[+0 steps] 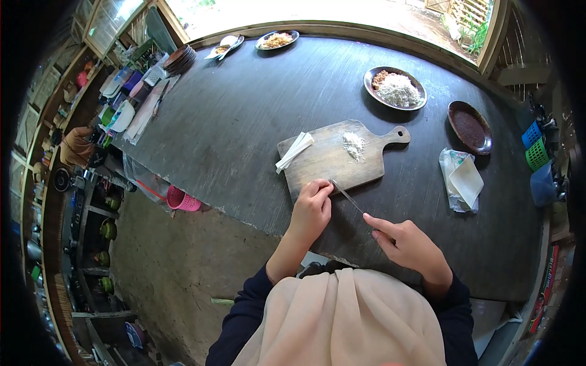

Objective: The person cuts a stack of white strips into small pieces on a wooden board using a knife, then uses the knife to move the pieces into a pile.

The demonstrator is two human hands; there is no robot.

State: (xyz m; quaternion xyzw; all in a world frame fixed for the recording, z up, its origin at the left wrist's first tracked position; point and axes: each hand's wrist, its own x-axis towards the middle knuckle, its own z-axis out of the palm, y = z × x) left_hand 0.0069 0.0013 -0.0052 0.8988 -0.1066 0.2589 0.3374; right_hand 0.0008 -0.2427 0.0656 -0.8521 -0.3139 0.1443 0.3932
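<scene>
My right hand [408, 243] is closed around a knife [349, 197], its index finger stretched along the blade. The blade points up and left past the near edge of the wooden cutting board [329, 155]. My left hand [312, 207] is closed in a pinch by the knife's tip, at the board's near edge; whatever its fingers hold is hidden. A few white strips [295, 151] lie across the board's left side. Near the handle end sits a small heap of white shreds [353, 145].
Beyond the board stands a plate [368, 91] of white shreds and brown bits. A brown dish [486, 146] and a white slab on plastic wrapping [455, 194] lie right. Two food plates are at the back; stacked dishes [179, 60] and containers fill the left end. A person [77, 146] is far left.
</scene>
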